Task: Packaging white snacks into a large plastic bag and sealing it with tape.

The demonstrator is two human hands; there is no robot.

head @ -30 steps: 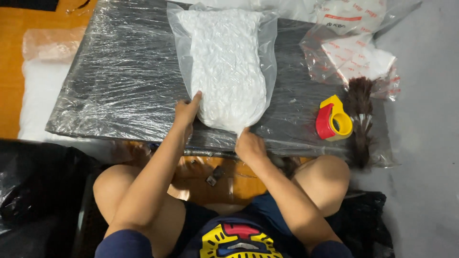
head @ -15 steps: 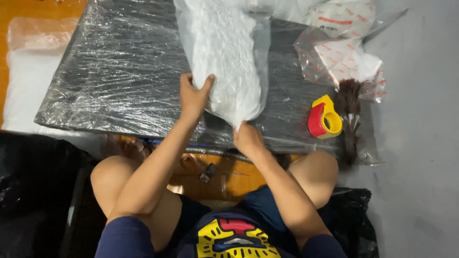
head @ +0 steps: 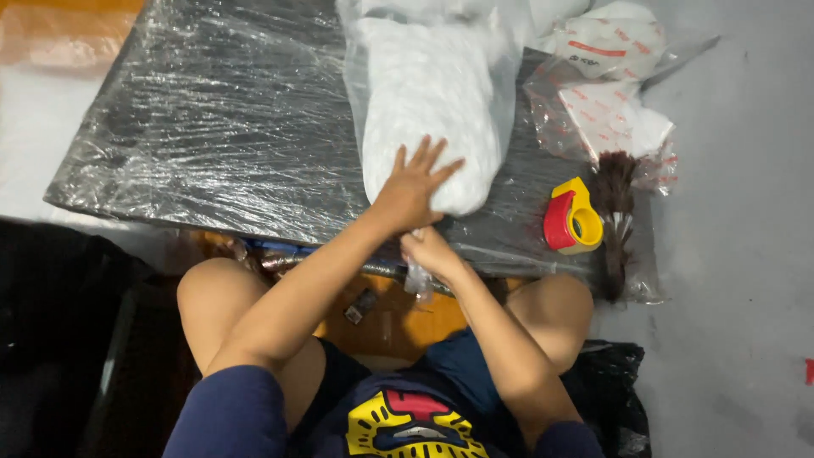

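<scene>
As seen from above, looking down past the wearer's knees, largest thing first:

Table: a low dark board wrapped in shiny clear film, filling the upper left.
Bag: a clear plastic bag stuffed with white padded material lies on the board's right half, its near end at the board's front edge.
Progress: the filling looks fully inside; the bag's near end appears gathered but not sealed, so closing seems left to do.
Spare packets: more clear bags with white contents lie to the right.
Brush: a dark bristle brush beside them.
Tape dispenser: red and yellow, untouched, just left of the brush.
Left hand: fingers spread wide, palm pressed flat on the bag's near end.
Right hand: fingers closed, pinching the bag's loose plastic tail below the board's edge.
</scene>
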